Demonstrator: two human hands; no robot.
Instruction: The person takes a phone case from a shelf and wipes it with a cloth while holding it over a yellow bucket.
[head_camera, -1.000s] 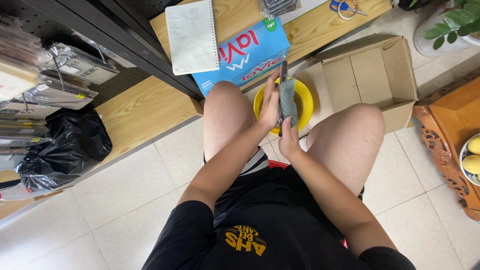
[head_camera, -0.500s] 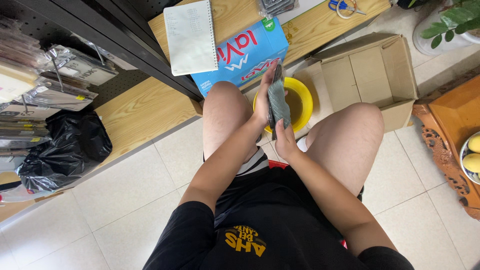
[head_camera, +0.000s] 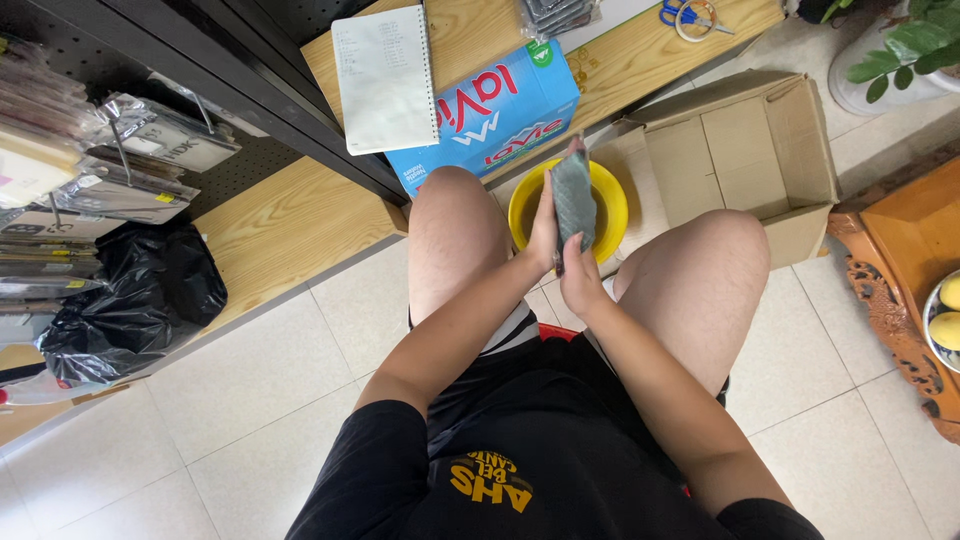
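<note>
I sit with my knees apart above a yellow bowl (head_camera: 612, 205) on the floor. Both hands hold a flat grey phone-sized slab (head_camera: 573, 195) upright over the bowl. My left hand (head_camera: 545, 225) grips its left edge, fingers along the side. My right hand (head_camera: 580, 280) holds its lower end from below. The slab's broad grey face is turned toward me. The bowl's inside looks dark, and the slab and hands hide most of it.
An open, empty cardboard box (head_camera: 740, 160) lies right of the bowl. A blue carton (head_camera: 490, 115) with a spiral notebook (head_camera: 385, 75) on it sits on a low wooden shelf (head_camera: 280, 215). Black bag (head_camera: 130, 300) left, scissors (head_camera: 690, 15) far back, wooden tray with fruit (head_camera: 925, 260) right.
The slab has turned from edge-on to its broad face toward me and has risen slightly above the bowl. Both hands stay on it.
</note>
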